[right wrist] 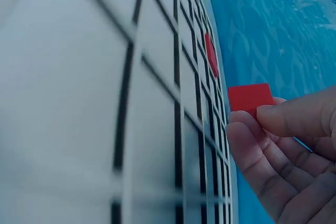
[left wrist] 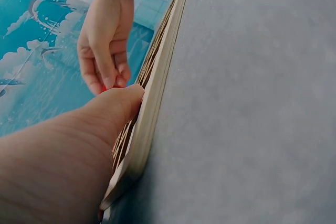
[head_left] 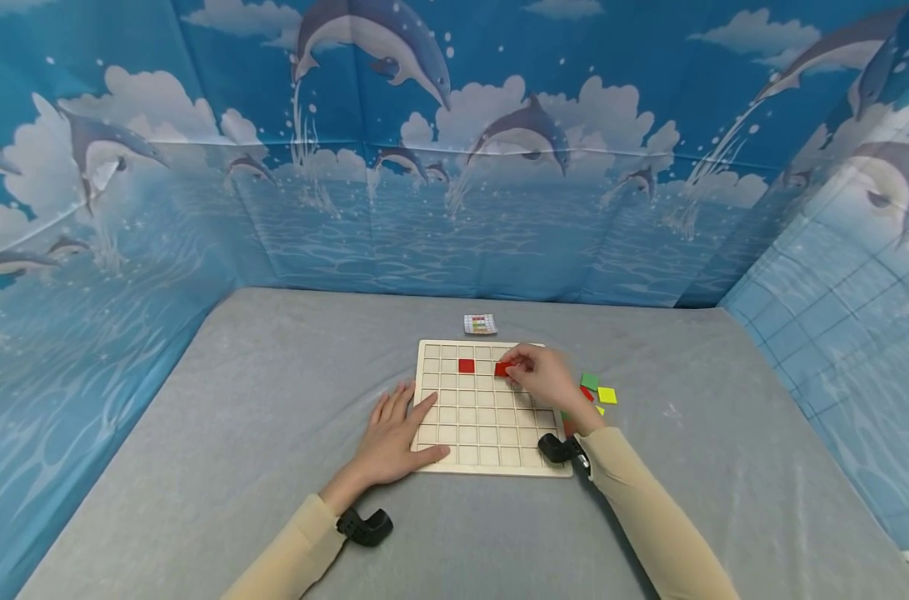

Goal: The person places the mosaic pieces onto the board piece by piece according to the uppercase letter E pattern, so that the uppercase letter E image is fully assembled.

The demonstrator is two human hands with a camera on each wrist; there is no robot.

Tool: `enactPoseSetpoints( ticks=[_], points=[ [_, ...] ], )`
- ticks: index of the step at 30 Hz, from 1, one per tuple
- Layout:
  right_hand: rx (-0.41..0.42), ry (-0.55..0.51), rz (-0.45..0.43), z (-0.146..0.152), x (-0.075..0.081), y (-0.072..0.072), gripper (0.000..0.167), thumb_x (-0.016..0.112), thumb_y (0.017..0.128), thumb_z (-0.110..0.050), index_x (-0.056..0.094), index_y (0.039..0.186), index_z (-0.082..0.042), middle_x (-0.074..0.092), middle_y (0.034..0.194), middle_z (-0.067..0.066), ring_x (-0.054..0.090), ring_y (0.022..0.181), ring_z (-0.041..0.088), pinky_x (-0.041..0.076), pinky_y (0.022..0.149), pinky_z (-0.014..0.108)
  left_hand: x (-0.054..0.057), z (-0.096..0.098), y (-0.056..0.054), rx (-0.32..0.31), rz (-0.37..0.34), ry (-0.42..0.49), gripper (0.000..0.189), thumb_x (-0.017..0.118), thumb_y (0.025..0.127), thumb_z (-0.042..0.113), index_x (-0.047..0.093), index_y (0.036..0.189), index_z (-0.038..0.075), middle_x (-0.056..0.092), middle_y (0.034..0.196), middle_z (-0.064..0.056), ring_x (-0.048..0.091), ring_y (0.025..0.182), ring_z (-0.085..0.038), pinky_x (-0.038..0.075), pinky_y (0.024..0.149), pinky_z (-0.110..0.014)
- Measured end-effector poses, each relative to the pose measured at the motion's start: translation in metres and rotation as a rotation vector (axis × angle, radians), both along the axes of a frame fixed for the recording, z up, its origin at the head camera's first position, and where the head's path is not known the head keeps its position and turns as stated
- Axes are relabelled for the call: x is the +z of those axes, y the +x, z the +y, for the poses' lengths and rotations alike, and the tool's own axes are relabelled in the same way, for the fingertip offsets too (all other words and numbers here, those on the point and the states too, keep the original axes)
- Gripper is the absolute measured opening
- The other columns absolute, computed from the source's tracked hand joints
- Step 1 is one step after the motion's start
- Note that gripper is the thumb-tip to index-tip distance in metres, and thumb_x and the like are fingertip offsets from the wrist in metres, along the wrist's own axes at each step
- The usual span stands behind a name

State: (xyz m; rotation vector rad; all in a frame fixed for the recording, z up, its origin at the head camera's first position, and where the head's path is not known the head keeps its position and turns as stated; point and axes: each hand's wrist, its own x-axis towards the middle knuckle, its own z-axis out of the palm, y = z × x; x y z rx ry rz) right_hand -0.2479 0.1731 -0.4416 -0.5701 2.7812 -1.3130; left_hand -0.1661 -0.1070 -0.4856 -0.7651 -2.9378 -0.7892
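Note:
A pale wooden grid board (head_left: 467, 433) lies on the grey cloth, its squares framed by thin raised lines. One red square tile (head_left: 466, 366) sits in a cell of an upper row. Between thumb and fingers, my right hand (head_left: 542, 373) pinches a second red tile (right wrist: 250, 97) over the board's upper right part. My left hand (head_left: 391, 435) rests with spread fingers along the board's left edge, thumb over the lower left corner. In the left wrist view the held tile is mostly hidden behind the left thumb.
Right of the board lie loose tiles: a green tile (head_left: 590, 381), a yellow tile (head_left: 607, 396) and others partly hidden by the right forearm. Behind the board is a small card (head_left: 480, 324) printed with a coloured grid. A dolphin-print curtain (head_left: 454, 225) stands at the back.

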Motion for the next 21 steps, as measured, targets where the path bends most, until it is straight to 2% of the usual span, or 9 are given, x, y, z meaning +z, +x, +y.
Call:
enactPoseSetpoints(
  ticks=[7, 15, 21],
  points=[
    [0.01, -0.058, -0.071, -0.018, -0.002, -0.007, 0.014, 0.057, 0.092, 0.003, 0.066, 0.101, -0.002, 0.066, 0.082, 0.01, 0.062, 0.066, 0.022, 0.049, 0.06, 0.032, 0.0, 0.001, -0.001, 0.001, -0.01, -0.006, 0.081, 0.053, 0.088, 0.061, 0.029, 0.151, 0.017, 0.012, 0.155, -0.019, 0.003, 0.142, -0.032, 0.001, 0.11, -0.049],
    [-0.011, -0.007, 0.007, -0.029, -0.01, -0.012, 0.014, 0.058, 0.091, 0.004, 0.067, 0.099, -0.002, 0.067, 0.084, 0.009, 0.061, 0.068, 0.017, 0.049, 0.06, 0.031, -0.001, 0.0, 0.0, 0.008, -0.014, -0.01, 0.081, 0.053, 0.088, 0.061, 0.028, 0.151, 0.018, 0.011, 0.155, -0.019, 0.003, 0.142, -0.031, 0.001, 0.11, -0.048],
    [-0.056, 0.057, 0.024, -0.032, -0.009, -0.012, 0.013, 0.061, 0.09, 0.001, 0.069, 0.097, -0.007, 0.066, 0.087, 0.004, 0.058, 0.071, 0.016, 0.047, 0.062, 0.033, -0.001, 0.001, 0.0, 0.009, -0.011, -0.008, 0.081, 0.052, 0.088, 0.062, 0.028, 0.151, 0.018, 0.011, 0.155, -0.019, 0.003, 0.142, -0.031, 0.001, 0.11, -0.049]
  ],
)
